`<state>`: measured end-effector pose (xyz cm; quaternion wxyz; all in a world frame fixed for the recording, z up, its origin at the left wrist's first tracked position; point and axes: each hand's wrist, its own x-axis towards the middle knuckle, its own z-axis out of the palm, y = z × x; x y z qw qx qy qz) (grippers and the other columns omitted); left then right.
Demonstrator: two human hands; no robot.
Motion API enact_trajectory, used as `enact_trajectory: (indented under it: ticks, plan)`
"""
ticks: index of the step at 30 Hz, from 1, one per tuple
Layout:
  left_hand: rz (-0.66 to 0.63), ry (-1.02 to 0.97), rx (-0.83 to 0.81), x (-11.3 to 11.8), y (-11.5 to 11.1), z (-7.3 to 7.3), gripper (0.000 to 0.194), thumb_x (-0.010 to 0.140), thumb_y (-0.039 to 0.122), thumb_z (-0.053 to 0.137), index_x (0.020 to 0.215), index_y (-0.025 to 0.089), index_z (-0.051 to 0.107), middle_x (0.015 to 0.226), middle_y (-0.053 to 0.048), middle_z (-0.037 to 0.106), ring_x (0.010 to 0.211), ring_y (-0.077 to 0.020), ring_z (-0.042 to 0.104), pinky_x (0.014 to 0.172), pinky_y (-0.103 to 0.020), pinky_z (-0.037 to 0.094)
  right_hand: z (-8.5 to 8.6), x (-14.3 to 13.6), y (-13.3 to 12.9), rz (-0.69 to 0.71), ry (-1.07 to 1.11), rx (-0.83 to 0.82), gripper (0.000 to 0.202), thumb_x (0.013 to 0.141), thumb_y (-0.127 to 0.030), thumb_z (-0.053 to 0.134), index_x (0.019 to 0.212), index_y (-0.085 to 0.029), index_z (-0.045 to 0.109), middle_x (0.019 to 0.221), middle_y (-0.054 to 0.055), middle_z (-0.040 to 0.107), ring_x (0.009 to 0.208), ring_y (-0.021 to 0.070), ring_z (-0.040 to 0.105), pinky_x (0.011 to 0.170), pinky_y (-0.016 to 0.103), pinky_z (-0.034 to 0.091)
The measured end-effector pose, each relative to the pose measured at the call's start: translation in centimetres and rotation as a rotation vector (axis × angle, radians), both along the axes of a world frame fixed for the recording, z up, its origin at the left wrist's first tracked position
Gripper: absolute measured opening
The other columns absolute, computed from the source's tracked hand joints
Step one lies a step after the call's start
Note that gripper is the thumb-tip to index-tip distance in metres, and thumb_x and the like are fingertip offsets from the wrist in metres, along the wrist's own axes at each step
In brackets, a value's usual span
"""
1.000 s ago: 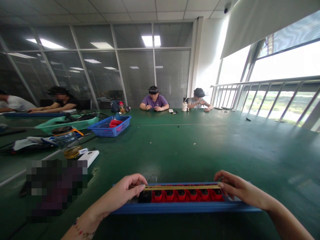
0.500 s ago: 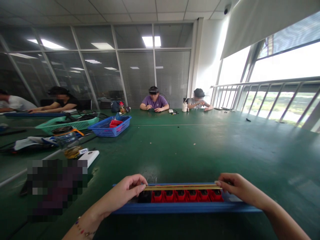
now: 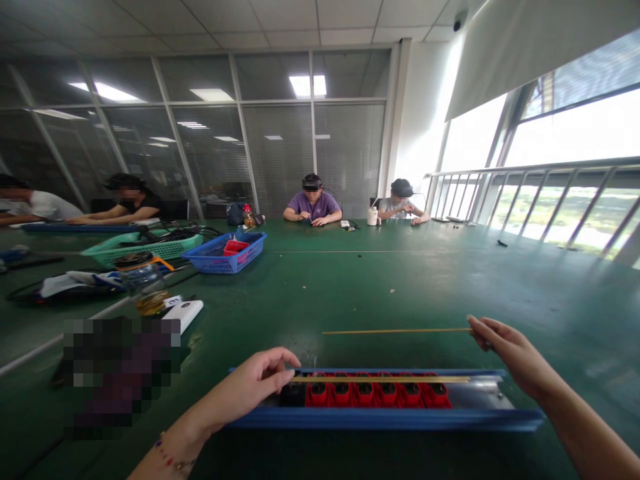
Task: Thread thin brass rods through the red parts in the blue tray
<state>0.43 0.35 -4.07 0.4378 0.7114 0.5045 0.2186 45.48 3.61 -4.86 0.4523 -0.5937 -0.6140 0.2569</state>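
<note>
A blue metal channel (image 3: 400, 420) lies across the table in front of me, with a row of several red blocks (image 3: 361, 392) inside it and a black piece at their left. My left hand (image 3: 273, 377) is closed in a pinch on the left end of thin yellow rods (image 3: 380, 379), which lie lengthwise over the red blocks. My right hand (image 3: 493, 337) pinches the right end of another thin yellow rod (image 3: 395, 331), held level above and beyond the channel's far edge. The channel's right part shows bare metal.
On the left stand a blue basket (image 3: 225, 257) with a red item, a green basket (image 3: 140, 248) with black cables, a jar (image 3: 150, 293) and a white device (image 3: 187, 313). Several people sit at the table's far side. A railing (image 3: 530, 200) runs along the right.
My right hand has moved up and to the right, away from the channel, carrying one rod apart from the others. My left hand stays at the left end of the remaining rods.
</note>
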Motion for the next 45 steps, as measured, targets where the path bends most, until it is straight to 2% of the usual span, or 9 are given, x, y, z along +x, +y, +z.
enact_trajectory:
  ticks: [5, 10, 17, 24, 28, 32, 38, 42, 45]
  plan:
    - [0.002, 0.19, 0.151, -0.3, -0.5, 1.4, 0.034, 0.081, 0.048, 0.04, 0.087, 0.019, 0.057, 0.075, 0.001, 0.057, 0.069, -0.0138, 0.05, 0.062, -0.021, 0.038, -0.9, -2.7, 2.3, 0.129, -0.222, -0.069, 0.041, 0.075, -0.055, 0.047, 0.067, -0.017, 0.057, 0.054, -0.001, 0.052, 0.053, 0.0131, 0.047, 0.051, 0.023, 0.038]
    - [-0.019, 0.298, 0.184, -0.9, -0.6, 2.2, 0.032, 0.081, 0.045, 0.041, 0.081, 0.019, 0.06, 0.08, 0.001, 0.062, 0.076, -0.0158, 0.055, 0.067, -0.021, 0.04, -1.5, -5.1, 4.1, 0.369, -0.433, -0.1, 0.024, 0.073, -0.037, 0.055, 0.079, -0.016, 0.063, 0.07, 0.002, 0.064, 0.065, 0.0159, 0.057, 0.059, 0.025, 0.043]
    - [-0.03, 0.363, 0.258, -1.0, -0.5, 2.7, 0.021, 0.079, 0.038, 0.048, 0.078, 0.022, 0.062, 0.083, 0.002, 0.062, 0.079, -0.0144, 0.056, 0.071, -0.019, 0.04, -2.5, -6.0, 5.3, 0.495, -0.519, -0.076, 0.024, 0.073, -0.017, 0.048, 0.091, -0.017, 0.062, 0.088, 0.004, 0.066, 0.081, 0.0174, 0.059, 0.074, 0.028, 0.046]
    - [-0.016, 0.463, 0.483, -1.0, -0.8, 4.3, 0.02, 0.081, 0.035, 0.048, 0.078, 0.024, 0.065, 0.083, 0.001, 0.062, 0.08, -0.0143, 0.055, 0.073, -0.021, 0.039, -2.3, -5.7, 4.8, 0.46, -0.465, -0.05, 0.028, 0.075, -0.021, 0.048, 0.099, -0.018, 0.061, 0.097, 0.005, 0.065, 0.088, 0.0191, 0.059, 0.08, 0.032, 0.046]
    - [-0.001, 0.452, 0.652, -1.9, -0.7, 6.3, 0.023, 0.083, 0.037, 0.045, 0.084, 0.025, 0.064, 0.087, 0.001, 0.061, 0.081, -0.013, 0.056, 0.073, -0.019, 0.04, -2.7, -5.1, 5.1, 0.34, -0.414, 0.011, 0.026, 0.076, -0.026, 0.048, 0.098, -0.019, 0.062, 0.095, 0.005, 0.066, 0.087, 0.0201, 0.06, 0.08, 0.032, 0.046]
    - [0.038, 0.471, 0.677, -3.3, 0.8, 7.4, 0.023, 0.081, 0.041, 0.048, 0.083, 0.025, 0.065, 0.087, 0.002, 0.062, 0.079, -0.0132, 0.057, 0.072, -0.018, 0.041, -2.9, -4.2, 5.2, 0.23, -0.374, 0.054, 0.025, 0.076, -0.03, 0.048, 0.093, -0.019, 0.062, 0.093, 0.005, 0.067, 0.086, 0.0207, 0.061, 0.08, 0.032, 0.046]
    - [0.002, 0.49, 0.562, -3.6, 3.9, 5.1, 0.023, 0.08, 0.038, 0.047, 0.079, 0.025, 0.066, 0.084, 0.002, 0.064, 0.075, -0.013, 0.058, 0.067, -0.019, 0.041, -1.8, -4.3, 4.4, 0.205, -0.282, 0.042, 0.029, 0.077, -0.038, 0.049, 0.093, -0.018, 0.062, 0.09, 0.006, 0.067, 0.085, 0.0208, 0.06, 0.077, 0.031, 0.046]
    - [-0.015, 0.538, 0.497, -2.7, 5.8, 2.2, 0.023, 0.08, 0.037, 0.047, 0.077, 0.022, 0.065, 0.078, 0.001, 0.062, 0.069, -0.0134, 0.057, 0.063, -0.021, 0.04, 0.0, -4.8, 2.6, 0.327, -0.242, -0.005, 0.035, 0.079, -0.046, 0.047, 0.091, -0.017, 0.062, 0.088, 0.004, 0.066, 0.083, 0.0188, 0.058, 0.076, 0.028, 0.045]
    - [-0.053, 0.602, 0.519, -2.0, 7.4, 0.2, 0.02, 0.078, 0.034, 0.051, 0.073, 0.021, 0.065, 0.085, -0.001, 0.061, 0.078, -0.0157, 0.057, 0.07, -0.023, 0.04, 1.7, -4.7, 0.9, 0.458, -0.305, -0.08, 0.036, 0.078, -0.049, 0.048, 0.085, -0.016, 0.063, 0.081, 0.003, 0.065, 0.078, 0.018, 0.057, 0.072, 0.027, 0.044]
